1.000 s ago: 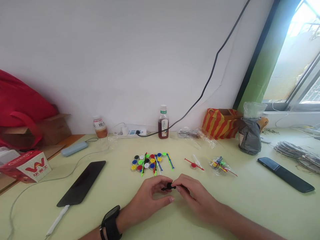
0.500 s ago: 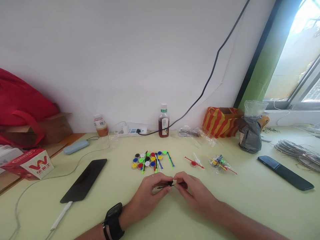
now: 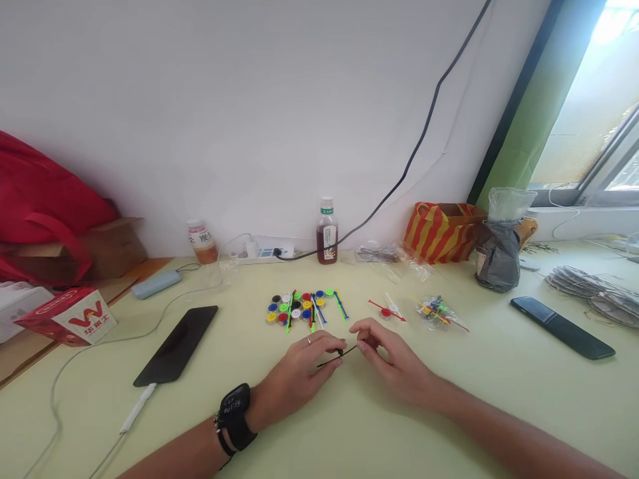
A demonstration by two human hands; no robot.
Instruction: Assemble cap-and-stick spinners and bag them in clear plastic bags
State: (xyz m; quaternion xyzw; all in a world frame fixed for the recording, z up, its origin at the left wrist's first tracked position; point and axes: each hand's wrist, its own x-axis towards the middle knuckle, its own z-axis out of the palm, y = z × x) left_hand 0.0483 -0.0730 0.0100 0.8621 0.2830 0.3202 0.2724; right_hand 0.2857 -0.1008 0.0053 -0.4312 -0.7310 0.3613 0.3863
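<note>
Hands meet low over the table (image 3: pixel 319 439), both pinched shut on one thin black stick (image 3: pixel 330 360). The left hand (image 3: pixel 299 374), with a watch (image 3: pixel 234 407) at its wrist, grips the stick about the middle, where a small black cap (image 3: pixel 340 351) sits on it. The right hand (image 3: pixel 394 362) nips the stick's far tip between thumb and forefinger. The stick's long axis runs across the body, with the free end low under the left fingers and the other end rising towards the right hand. Both hands are on it, the left with more of its length. Just beyond the grip lies a cluster of coloured caps and sticks (image 3: pixel 302 311). Beyond the right hand lie a red stick (image 3: pixel 387 311) and a small bag of parts (image 3: pixel 438 314).
</note>
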